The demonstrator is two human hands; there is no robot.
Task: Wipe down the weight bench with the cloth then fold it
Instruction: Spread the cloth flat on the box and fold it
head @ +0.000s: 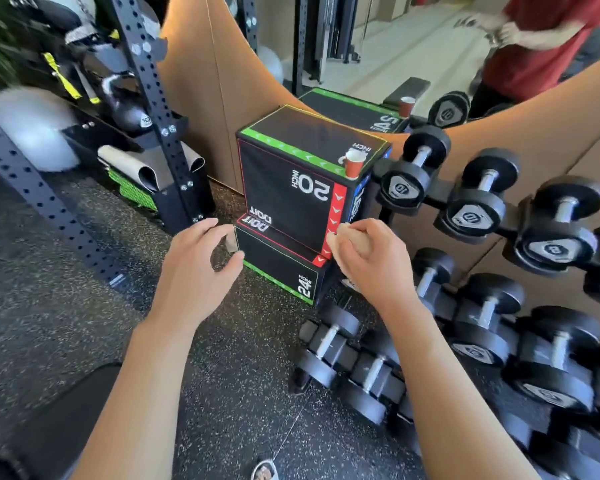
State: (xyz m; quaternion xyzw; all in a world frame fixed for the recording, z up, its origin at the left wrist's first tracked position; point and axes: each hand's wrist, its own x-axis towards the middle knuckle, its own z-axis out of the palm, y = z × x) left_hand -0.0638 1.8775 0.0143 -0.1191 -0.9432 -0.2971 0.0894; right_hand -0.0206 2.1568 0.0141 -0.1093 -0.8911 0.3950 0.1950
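Observation:
Both my hands are held out over the speckled floor in front of a black plyo box (291, 188). My left hand (198, 265) is open, thumb and fingers spread in a C shape near the box's lower left corner, with nothing in it. My right hand (368, 261) has its fingers curled shut by the box's red edge strip, and I see nothing held in it. No cloth shows in either hand. A black bench pad (409, 89) appears only as a reflection in the mirror. A dark padded shape (49, 427) at the lower left is unclear.
A red paper cup (353, 164) stands on the box's top corner. A rack of black dumbbells (475, 213) fills the right side. A black perforated rack upright (160, 109) with kettlebells and a grey rolled sheet (146, 168) stands left. The mirror (395, 39) reflects a person in red.

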